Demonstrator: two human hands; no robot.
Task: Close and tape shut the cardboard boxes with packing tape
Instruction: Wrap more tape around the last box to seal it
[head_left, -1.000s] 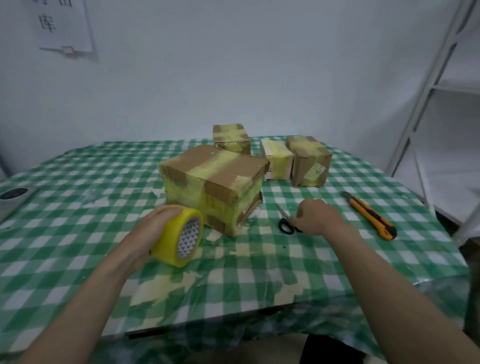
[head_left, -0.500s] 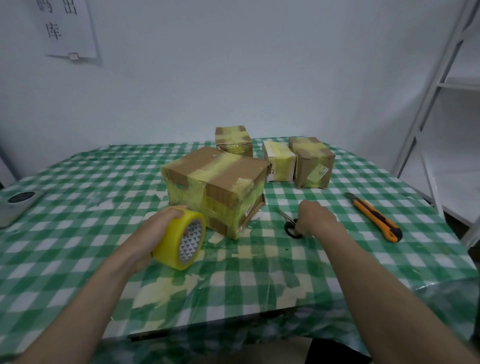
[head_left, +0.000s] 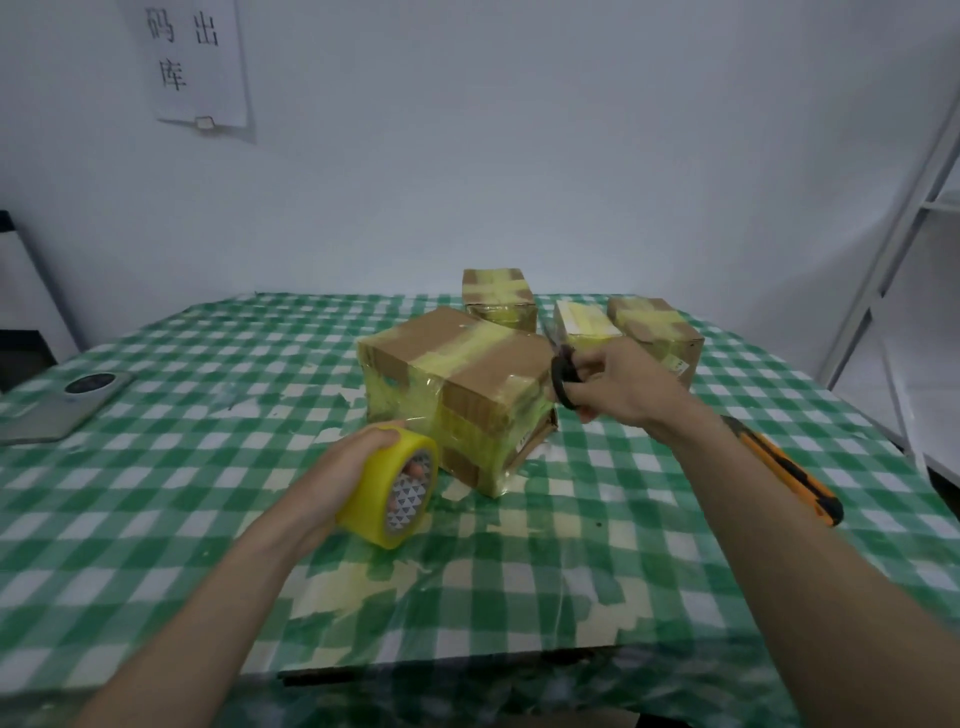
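Checked plastic cloth (head_left: 156, 467) surrounds the taped cardboard box (head_left: 457, 395); your left hand (head_left: 348, 467) grips the round tape roll (head_left: 389, 488) before it, your right hand (head_left: 618, 384) grips scissors (head_left: 563, 376) above it.

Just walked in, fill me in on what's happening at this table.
A person is taping cardboard boxes. The left hand grips a yellow tape roll beside the large box, which is already wrapped in tape. The right hand holds black scissors raised above the table. Three small taped boxes sit behind.

The box (head_left: 457, 384) is matt brown cardboard under glossy yellow tape; the checked tablecloth (head_left: 208, 467) looks like shiny plastic.
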